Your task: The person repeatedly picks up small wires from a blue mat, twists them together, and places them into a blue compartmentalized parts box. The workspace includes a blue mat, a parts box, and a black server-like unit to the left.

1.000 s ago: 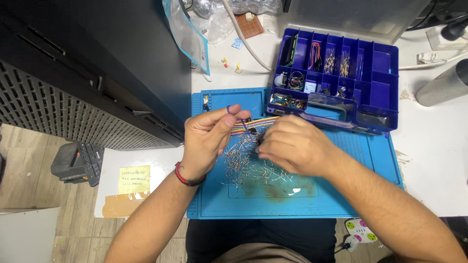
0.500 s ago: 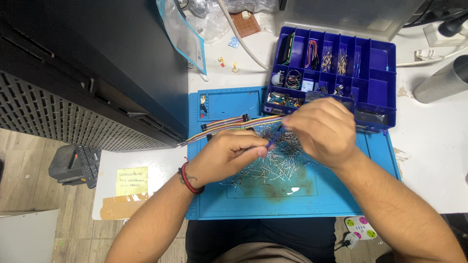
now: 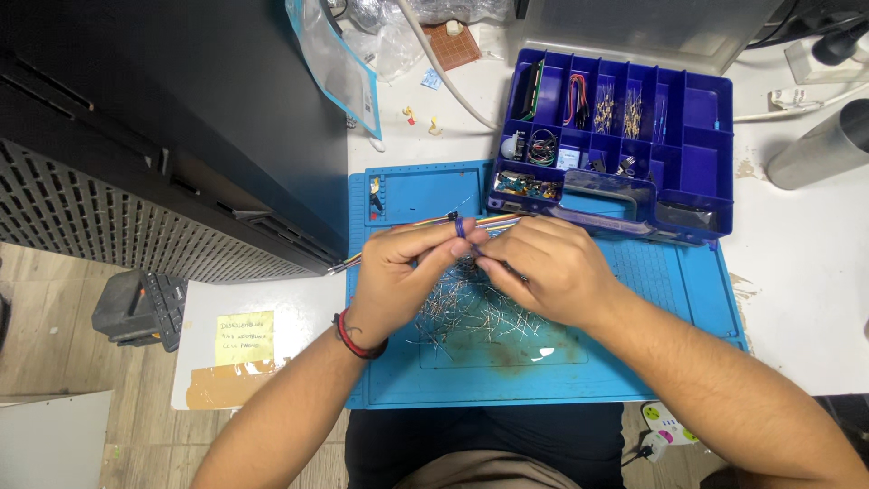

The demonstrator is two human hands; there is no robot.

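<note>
**Both hands pinch a ribbon cable over a heap of wire pins**

Right above the blue mat [image 3: 579, 362], the left hand [image 3: 398, 276] and the right hand [image 3: 548, 267] meet fingertip to fingertip. Between them runs a multicoloured ribbon cable [image 3: 493, 220]: it comes in from the left past the mat's edge, passes under the left fingers and shows again as a short striped stretch just beyond the right hand's knuckles. The left hand is closed, thumb and forefinger pinching the cable, where a small dark blue piece [image 3: 461, 226] stands up at the fingertips. The right hand is curled too, its fingertips pressed together beside the left thumb; it seems to grip the same cable, though what exactly sits between those fingers is hidden.

Under both hands lies a loose heap of thin metal pins [image 3: 471, 312], scattered over the middle of the mat. A red band [image 3: 348, 340] circles the left wrist.

Behind the hands, touching the mat's far edge, stands an open blue parts box [image 3: 697, 136] with many compartments holding small components and coiled wires. A metal cylinder [image 3: 819, 145] lies on the white bench [image 3: 797, 263] to the right of the box. A yellow note [image 3: 244, 337] is stuck to the bench at the left, near a black cabinet [image 3: 163, 118].
</note>
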